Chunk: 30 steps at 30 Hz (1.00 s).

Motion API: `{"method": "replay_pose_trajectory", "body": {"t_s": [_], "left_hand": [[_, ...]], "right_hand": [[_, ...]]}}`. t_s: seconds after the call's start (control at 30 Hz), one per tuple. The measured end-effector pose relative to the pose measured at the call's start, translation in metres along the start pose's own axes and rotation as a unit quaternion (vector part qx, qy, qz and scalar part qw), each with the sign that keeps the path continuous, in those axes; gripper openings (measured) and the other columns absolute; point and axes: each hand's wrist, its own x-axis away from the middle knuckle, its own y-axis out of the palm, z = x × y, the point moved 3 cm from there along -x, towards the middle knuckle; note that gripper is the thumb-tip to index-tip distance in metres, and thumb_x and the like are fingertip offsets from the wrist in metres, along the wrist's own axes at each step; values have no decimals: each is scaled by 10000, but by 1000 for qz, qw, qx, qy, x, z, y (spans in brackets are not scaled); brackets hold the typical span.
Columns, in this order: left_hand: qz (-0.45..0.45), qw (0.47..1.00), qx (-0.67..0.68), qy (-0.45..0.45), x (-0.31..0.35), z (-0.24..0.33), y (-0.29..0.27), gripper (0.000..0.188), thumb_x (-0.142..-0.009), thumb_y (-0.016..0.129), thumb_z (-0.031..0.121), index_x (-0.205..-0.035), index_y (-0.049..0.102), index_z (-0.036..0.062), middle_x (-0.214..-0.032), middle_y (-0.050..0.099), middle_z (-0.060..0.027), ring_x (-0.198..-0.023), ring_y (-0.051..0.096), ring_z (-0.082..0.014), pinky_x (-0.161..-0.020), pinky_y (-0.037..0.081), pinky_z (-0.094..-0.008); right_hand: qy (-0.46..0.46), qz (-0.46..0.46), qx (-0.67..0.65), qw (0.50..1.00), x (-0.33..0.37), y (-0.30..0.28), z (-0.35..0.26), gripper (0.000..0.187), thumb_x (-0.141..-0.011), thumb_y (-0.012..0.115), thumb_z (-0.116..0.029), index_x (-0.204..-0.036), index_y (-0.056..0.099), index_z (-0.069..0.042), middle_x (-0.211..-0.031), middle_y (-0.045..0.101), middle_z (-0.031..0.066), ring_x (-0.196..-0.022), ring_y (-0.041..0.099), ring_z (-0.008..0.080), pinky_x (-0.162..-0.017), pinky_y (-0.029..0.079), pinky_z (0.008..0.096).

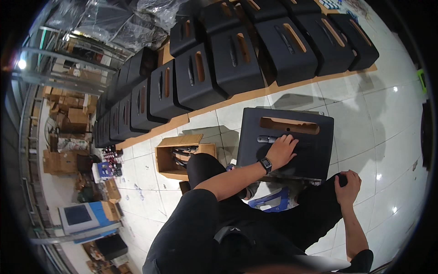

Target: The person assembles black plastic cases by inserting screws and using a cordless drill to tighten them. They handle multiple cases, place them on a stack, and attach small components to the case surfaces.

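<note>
A black box-shaped cabinet [315, 155] sits in front of me, with a long rounded slot [289, 125] cut through its top face. Just below the slot lies a black handle [266, 139], its left end showing. My left hand [283, 150], with a watch on the wrist, lies palm down over the rest of the handle, its fingers bent around it; the grip underneath is hidden. On my right knee rests my right hand [348, 188], holding nothing, its fingers lying over the dark trouser cloth.
An open cardboard box [171, 169] holding several black handles stands left of my knee. Below the cabinet is a blue and white object [273, 201]. Rows of similar black cabinets [239, 55] line cardboard on the tiled floor ahead. Shelves with cartons [73, 114] stand at left.
</note>
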Motion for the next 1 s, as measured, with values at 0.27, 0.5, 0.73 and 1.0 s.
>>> {"method": "replay_pose_trajectory", "body": {"t_s": [0.27, 0.5, 0.73, 1.0], "left_hand": [[-301, 943, 0, -142, -40, -28, -14, 567, -883, 704, 586, -1177, 774, 106, -1254, 705, -197, -1157, 675, -394, -997, 546, -510], [-201, 958, 75, -192, 18, 31, -289, 487, -841, 757, 546, -968, 807, 79, -1023, 759, -197, -1012, 718, -392, -897, 567, -501], [-43, 938, 63, -339, 227, 86, -476, 416, -804, 823, 503, -1002, 811, 137, -992, 767, -189, -988, 732, -382, -880, 588, -492], [-2, 841, 181, -510, 406, 20, -458, 508, -806, 805, 558, -1094, 799, 141, -1104, 754, -204, -1070, 715, -369, -941, 573, -468]], "right_hand": [[91, -70, -73, 991, -20, -28, 7, 305, -801, 807, -253, -1017, 738, -50, -973, 727, 154, -994, 662, 366, -921, 486, 483], [87, -96, -54, 990, 57, -166, -9, 275, -874, 759, -189, -1110, 712, -56, -1129, 691, 169, -1128, 616, 378, -972, 493, 475], [67, -370, -105, 921, 36, -243, -28, 340, -839, 758, -300, -1076, 767, -56, -1043, 761, 171, -1028, 725, 351, -921, 577, 428], [146, -260, -38, 954, -150, -274, -35, 358, -851, 769, -284, -1147, 759, -83, -976, 774, 169, -891, 757, 313, -812, 607, 418]]}}
